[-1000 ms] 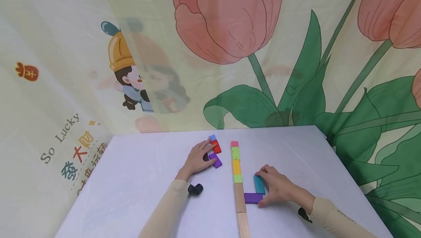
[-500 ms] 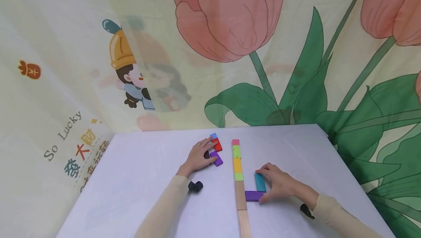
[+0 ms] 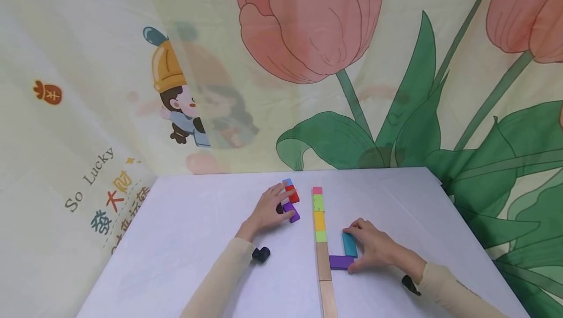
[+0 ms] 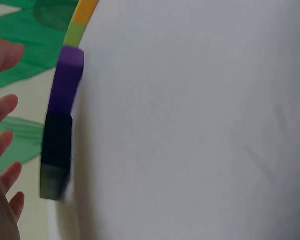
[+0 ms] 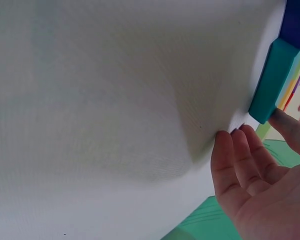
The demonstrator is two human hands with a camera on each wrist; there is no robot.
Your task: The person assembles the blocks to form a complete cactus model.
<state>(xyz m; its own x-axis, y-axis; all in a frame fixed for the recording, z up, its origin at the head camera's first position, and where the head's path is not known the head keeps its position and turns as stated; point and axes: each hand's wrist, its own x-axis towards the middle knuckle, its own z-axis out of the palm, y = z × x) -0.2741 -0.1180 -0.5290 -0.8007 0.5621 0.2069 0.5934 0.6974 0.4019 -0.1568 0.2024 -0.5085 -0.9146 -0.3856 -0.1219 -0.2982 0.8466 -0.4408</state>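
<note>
My left hand is spread over a short curved line of blocks. Its fingertips overlap a red block, with a light blue block behind, and its thumb lies at a purple block. Partly behind this hand sits a black block. My right hand spans a teal block and a second purple block. In the right wrist view one finger touches the teal block's end, the other fingers extended beside it. Its thumb is at the second purple block's right end.
A long straight row runs between the hands: a pink block, green and yellow blocks, then plain wooden blocks toward me. The second purple block meets this row at a right angle. A printed cloth hangs behind the white table.
Both hands and the blocks hold nearly the same places. The whole head view has shifted slightly.
</note>
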